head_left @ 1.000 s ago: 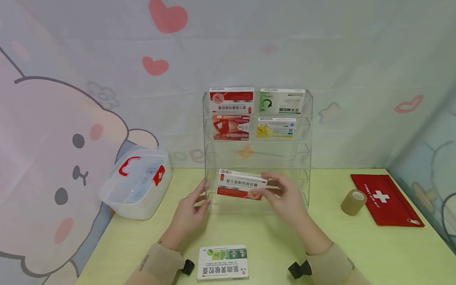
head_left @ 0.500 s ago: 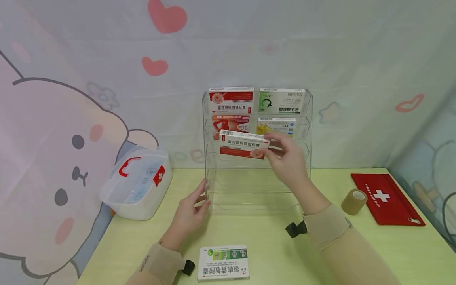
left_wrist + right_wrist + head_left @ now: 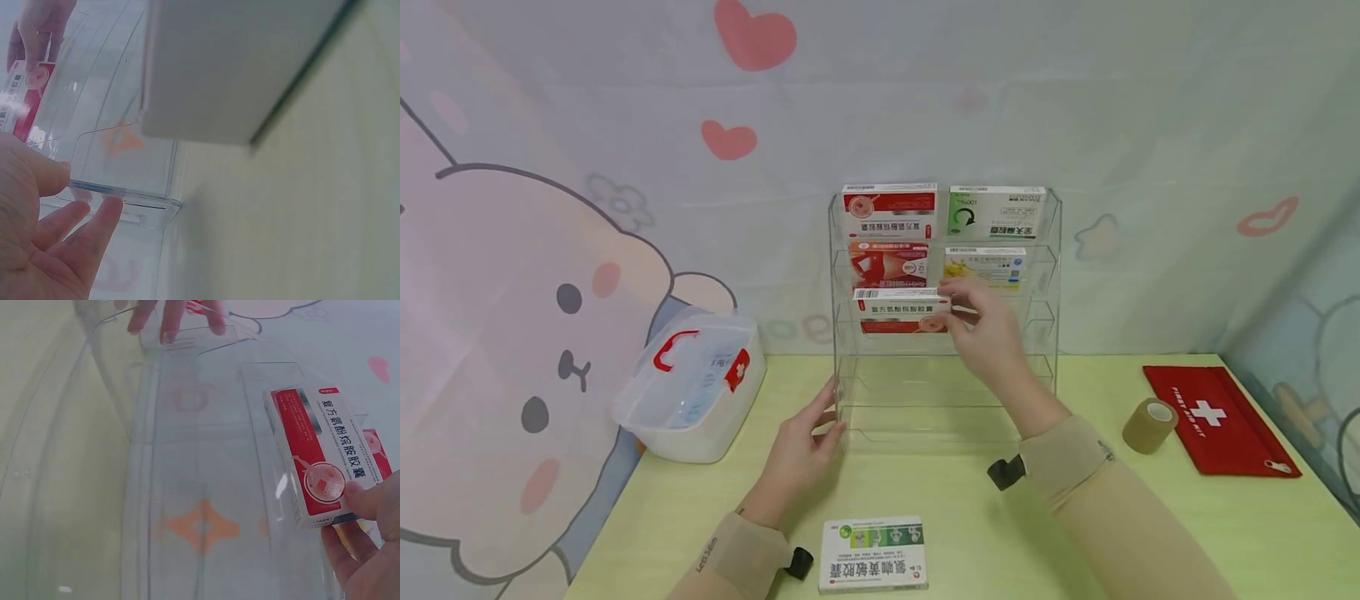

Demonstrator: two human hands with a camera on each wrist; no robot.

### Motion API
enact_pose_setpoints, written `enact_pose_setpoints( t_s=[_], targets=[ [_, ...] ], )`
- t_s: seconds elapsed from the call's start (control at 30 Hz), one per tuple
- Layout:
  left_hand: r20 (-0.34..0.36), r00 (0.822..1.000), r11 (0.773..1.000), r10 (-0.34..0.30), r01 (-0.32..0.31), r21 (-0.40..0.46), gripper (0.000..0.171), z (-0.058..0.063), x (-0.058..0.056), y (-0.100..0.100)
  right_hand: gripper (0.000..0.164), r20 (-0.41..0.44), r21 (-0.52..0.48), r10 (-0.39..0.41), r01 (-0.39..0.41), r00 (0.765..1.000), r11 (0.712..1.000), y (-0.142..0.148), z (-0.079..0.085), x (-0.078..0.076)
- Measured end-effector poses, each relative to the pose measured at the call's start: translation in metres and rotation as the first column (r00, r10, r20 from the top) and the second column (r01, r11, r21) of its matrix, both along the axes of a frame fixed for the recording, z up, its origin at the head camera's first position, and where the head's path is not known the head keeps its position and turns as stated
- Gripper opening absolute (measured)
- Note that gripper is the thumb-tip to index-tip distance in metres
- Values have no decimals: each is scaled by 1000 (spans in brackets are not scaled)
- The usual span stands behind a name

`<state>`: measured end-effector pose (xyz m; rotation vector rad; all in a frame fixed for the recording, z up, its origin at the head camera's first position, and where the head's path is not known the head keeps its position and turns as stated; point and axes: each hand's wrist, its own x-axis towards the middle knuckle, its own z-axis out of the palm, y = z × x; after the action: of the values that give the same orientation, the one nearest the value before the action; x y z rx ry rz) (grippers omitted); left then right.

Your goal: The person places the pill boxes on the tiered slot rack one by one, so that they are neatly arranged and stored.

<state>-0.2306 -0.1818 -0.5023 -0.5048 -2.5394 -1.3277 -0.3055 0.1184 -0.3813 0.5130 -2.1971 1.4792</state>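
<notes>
My right hand (image 3: 992, 337) pinches a red-and-white medicine box (image 3: 898, 315) by its right end, fingers on top and thumb on its face. The box overlaps the third tier of a clear tiered rack (image 3: 925, 407), just below the red medicine box (image 3: 889, 265) in the tier above. In the right wrist view the held box (image 3: 319, 450) stands tilted in front of the clear plastic. My left hand (image 3: 801, 450) grips the rack's lower left side; the left wrist view has the thumb and fingers (image 3: 103, 219) on either side of its edge.
More medicine boxes fill the top tiers, among them a green-and-white one (image 3: 997, 212) and a yellow-and-white one (image 3: 985, 262). A white medicine box (image 3: 874, 554) lies near the front. A lidded first-aid box (image 3: 700, 437) stands left; a tape roll (image 3: 1148, 425) and red pouch (image 3: 1221, 425) lie right.
My right hand has lifted the medicine box from the lower tiers, then brought it slightly down and left to the third tier, now more level. My left hand has stayed on the rack.
</notes>
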Motion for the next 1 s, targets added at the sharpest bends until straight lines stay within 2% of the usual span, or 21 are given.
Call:
enact_pose_setpoints(
  t_s=[0.47, 1.0],
  targets=[
    [44, 999, 1000, 16, -16, -8, 83, 1, 2, 0, 37, 54, 23, 29, -30, 998, 999, -13, -15, -5],
    [48, 999, 1000, 15, -14, -10, 82, 4, 2, 1, 39, 53, 37, 40, -42, 998, 998, -17, -18, -6]
  ],
)
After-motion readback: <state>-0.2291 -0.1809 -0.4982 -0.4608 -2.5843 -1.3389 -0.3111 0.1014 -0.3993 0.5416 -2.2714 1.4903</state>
